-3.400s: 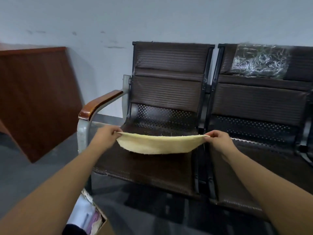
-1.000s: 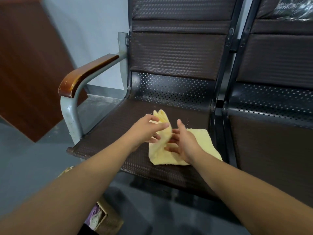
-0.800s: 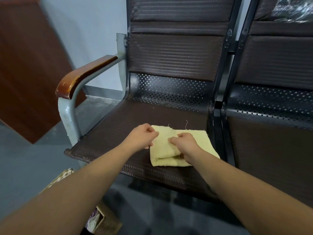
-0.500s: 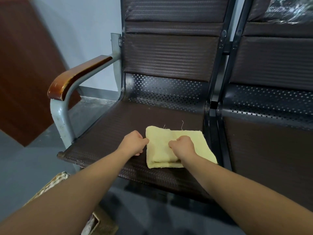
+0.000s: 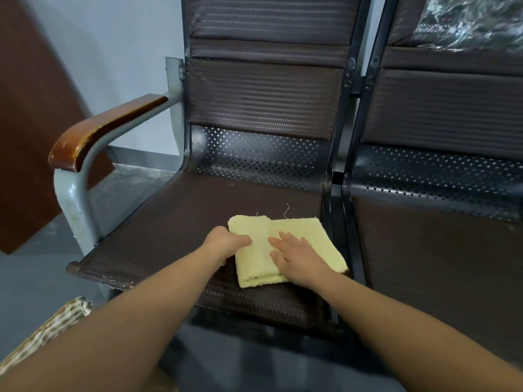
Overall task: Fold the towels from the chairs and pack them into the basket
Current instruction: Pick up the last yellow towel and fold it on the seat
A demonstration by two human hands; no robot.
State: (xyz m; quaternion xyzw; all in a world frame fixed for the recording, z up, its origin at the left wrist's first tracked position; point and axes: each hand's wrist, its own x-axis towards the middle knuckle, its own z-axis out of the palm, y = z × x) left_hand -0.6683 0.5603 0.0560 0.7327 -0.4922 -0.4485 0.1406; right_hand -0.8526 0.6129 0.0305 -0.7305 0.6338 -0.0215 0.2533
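Observation:
A pale yellow towel (image 5: 317, 236) lies folded on the brown seat of the left chair (image 5: 175, 230), near its right edge. My left hand (image 5: 226, 241) is at the towel's left folded edge with its fingers curled round that edge. My right hand (image 5: 297, 253) lies flat on top of the towel, fingers spread, pressing it down. The rim of the woven basket (image 5: 59, 321) shows at the bottom left on the floor, mostly hidden behind my left arm.
A wooden armrest (image 5: 104, 128) on a grey metal frame stands left of the seat. A second chair (image 5: 441, 250) adjoins on the right, with clear plastic wrap (image 5: 469, 21) on its backrest. A brown wooden panel (image 5: 31, 123) leans at the far left.
The towel went from stretched between both hands to folded on the seat. In the last second my right hand opened flat onto it, and my left hand stayed at the left fold.

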